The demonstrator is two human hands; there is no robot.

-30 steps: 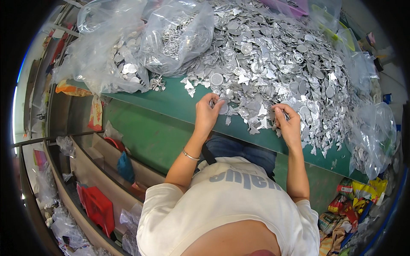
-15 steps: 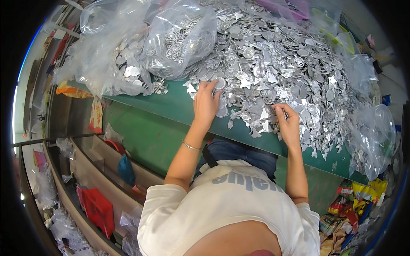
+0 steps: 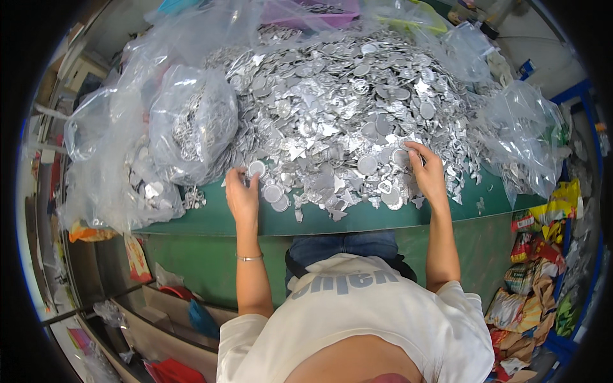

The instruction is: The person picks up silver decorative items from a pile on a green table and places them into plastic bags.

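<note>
A wide heap of loose silver-grey metal pieces [image 3: 325, 121] covers most of the green tabletop [image 3: 223, 220]. Among them are round discs, star-like shapes and small cast ornaments. At the heap's near left edge is my left hand [image 3: 242, 198], thumb and fingers apart, beside a rimmed round disc [image 3: 257, 168]. Two more overlapping discs [image 3: 273, 193] lie just right of it. My right hand [image 3: 431, 175] is bent into a pinch at the heap's front right, its fingertips by another round disc [image 3: 400, 157]. What lies between those fingertips is too small to make out.
Clear plastic bags of metal parts [image 3: 195, 121] stand left of the heap. Another clear bag [image 3: 527, 140] lies at the right. Behind are a purple tray [image 3: 310, 14] and a yellow-green tray [image 3: 415, 16]. Colourful packets [image 3: 530, 274] pile up beyond the table's right end.
The view has turned, so the table edge now runs nearly level and the heap sits farther left in it. Both hands stay at the heap's front; the left hand's fingers look more spread.
</note>
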